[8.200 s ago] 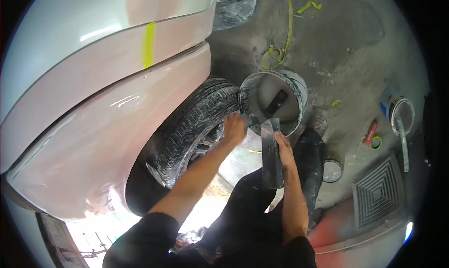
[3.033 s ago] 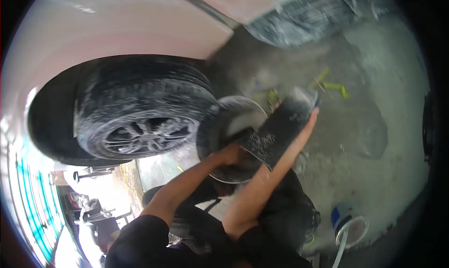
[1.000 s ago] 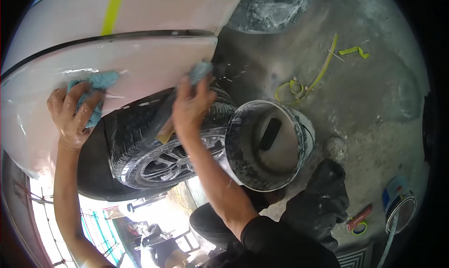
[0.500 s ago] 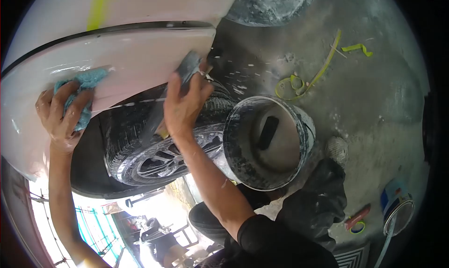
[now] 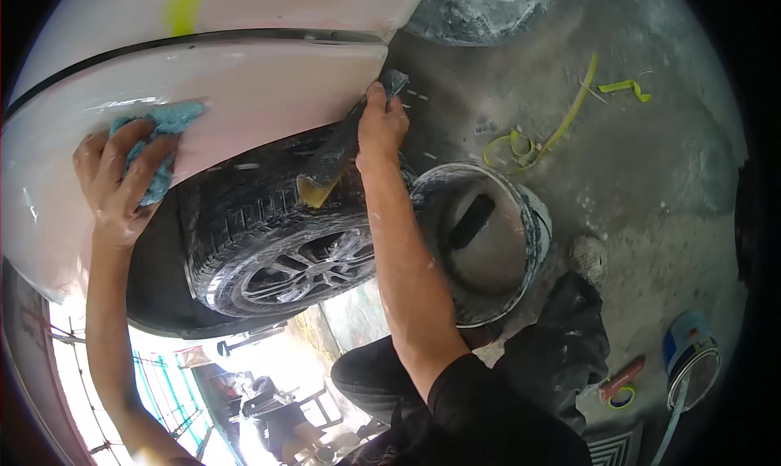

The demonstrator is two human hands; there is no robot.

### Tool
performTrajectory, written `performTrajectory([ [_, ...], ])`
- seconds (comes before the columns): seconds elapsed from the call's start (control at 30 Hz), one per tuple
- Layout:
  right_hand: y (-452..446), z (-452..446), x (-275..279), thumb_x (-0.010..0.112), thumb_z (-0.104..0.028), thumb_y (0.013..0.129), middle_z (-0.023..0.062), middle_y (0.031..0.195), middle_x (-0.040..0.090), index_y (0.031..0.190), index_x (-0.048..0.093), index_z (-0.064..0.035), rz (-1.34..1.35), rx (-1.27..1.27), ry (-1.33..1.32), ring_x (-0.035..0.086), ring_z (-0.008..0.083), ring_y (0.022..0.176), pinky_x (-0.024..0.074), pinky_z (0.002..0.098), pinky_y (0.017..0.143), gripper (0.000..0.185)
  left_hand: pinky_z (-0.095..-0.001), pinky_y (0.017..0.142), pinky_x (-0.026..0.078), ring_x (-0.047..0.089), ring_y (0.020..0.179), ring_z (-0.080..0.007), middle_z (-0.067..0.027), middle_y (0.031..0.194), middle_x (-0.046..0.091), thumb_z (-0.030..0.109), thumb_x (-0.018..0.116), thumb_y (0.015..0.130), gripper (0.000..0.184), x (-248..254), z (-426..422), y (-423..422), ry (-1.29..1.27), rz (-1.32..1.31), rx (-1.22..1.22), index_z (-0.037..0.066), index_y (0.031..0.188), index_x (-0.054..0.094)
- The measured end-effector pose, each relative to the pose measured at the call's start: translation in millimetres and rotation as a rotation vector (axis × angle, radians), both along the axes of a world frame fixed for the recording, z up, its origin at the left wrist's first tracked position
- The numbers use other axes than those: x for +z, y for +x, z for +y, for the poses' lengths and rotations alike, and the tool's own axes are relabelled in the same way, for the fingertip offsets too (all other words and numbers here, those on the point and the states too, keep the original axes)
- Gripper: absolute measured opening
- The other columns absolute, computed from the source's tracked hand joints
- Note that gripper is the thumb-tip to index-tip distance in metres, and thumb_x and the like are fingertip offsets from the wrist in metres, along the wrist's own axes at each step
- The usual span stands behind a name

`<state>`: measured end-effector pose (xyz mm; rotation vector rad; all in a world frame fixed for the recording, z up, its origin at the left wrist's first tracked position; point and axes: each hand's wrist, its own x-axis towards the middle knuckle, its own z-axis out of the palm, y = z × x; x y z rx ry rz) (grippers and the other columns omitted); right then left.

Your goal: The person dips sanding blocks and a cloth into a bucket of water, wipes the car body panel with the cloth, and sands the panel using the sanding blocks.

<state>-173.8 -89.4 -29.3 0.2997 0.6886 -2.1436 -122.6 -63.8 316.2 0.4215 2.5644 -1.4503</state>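
My left hand (image 5: pixel 122 173) is closed round a wet blue cloth (image 5: pixel 181 118) and presses it against the pinkish-white car panel (image 5: pixel 244 84). My right hand (image 5: pixel 382 128) grips a long dark sheet (image 5: pixel 329 157) near its upper end, by the panel's lower right edge. The sheet hangs slantwise in front of the tyre (image 5: pixel 236 206), and its lower end shows a yellowish-brown face. Right of the wheel stands a bucket (image 5: pixel 537 230) of cloudy water with a dark block (image 5: pixel 472 220) in it.
Yellow-green tape (image 5: pixel 569 112) lies on the concrete floor at the upper right. At the lower right are a blue can (image 5: pixel 683 344) with a stick in it, a red object (image 5: pixel 625 378), a tape roll (image 5: pixel 621 397) and a floor grate (image 5: pixel 614 450).
My right hand has moved right along the panel edge with the dark sheet, which has shifted right too. My left hand stays on the panel with the cloth, slightly right in the view.
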Motion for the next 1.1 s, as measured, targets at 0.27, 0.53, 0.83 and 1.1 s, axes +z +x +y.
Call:
performTrajectory([
  [0.27, 46.8, 31.9, 58.7, 0.064, -0.034, 0.103, 0.0341, 0.123, 0.046, 0.163, 0.036, -0.0033, 0.311, -0.132, 0.299, 0.056, 0.0484, 0.118, 0.0471, 0.0523, 0.102, 0.073, -0.0424, 0.093, 0.046, 0.062, 0.104, -0.0282, -0.0032, 0.118, 0.071, 0.025, 0.081, 0.077, 0.032, -4.3, -1.5, -6.8, 0.025, 0.019, -0.029, 0.019, 0.107, 0.079],
  [0.53, 33.0, 33.6, 61.5, 0.066, -0.033, 0.102, 0.0348, 0.125, 0.052, 0.161, 0.038, -0.0008, 0.369, -0.159, 0.375, 0.054, 0.0506, 0.123, 0.0446, 0.0522, 0.106, 0.073, -0.0409, 0.090, 0.046, 0.062, 0.101, -0.0268, -0.0026, 0.117, 0.071, 0.023, 0.081, 0.076, 0.033, -4.3, 2.3, -8.5, 0.008, 0.024, -0.052, 0.019, 0.108, 0.079],
  [0.83, 13.0, -11.0, -7.2, 0.064, -0.034, 0.103, 0.0346, 0.124, 0.056, 0.160, 0.039, -0.0002, 0.113, -0.116, 0.116, 0.052, 0.0524, 0.126, 0.0441, 0.0519, 0.108, 0.071, -0.0407, 0.089, 0.047, 0.062, 0.101, -0.0269, -0.0014, 0.115, 0.072, 0.021, 0.079, 0.077, 0.031, -3.5, 0.4, -5.0, -0.005, 0.035, -0.037, 0.020, 0.108, 0.078],
  [1.1, -15.1, -3.7, -27.4, 0.062, -0.047, 0.104, 0.0213, 0.148, 0.057, 0.150, 0.051, 0.0010, -0.316, 0.261, -0.168, 0.063, 0.0336, 0.120, 0.0523, 0.0486, 0.095, 0.067, -0.0407, 0.090, 0.046, 0.061, 0.102, -0.0269, -0.0013, 0.118, 0.070, 0.024, 0.079, 0.077, 0.032, -5.1, -1.6, -1.8, 0.015, 0.046, -0.024, 0.020, 0.109, 0.078],
])
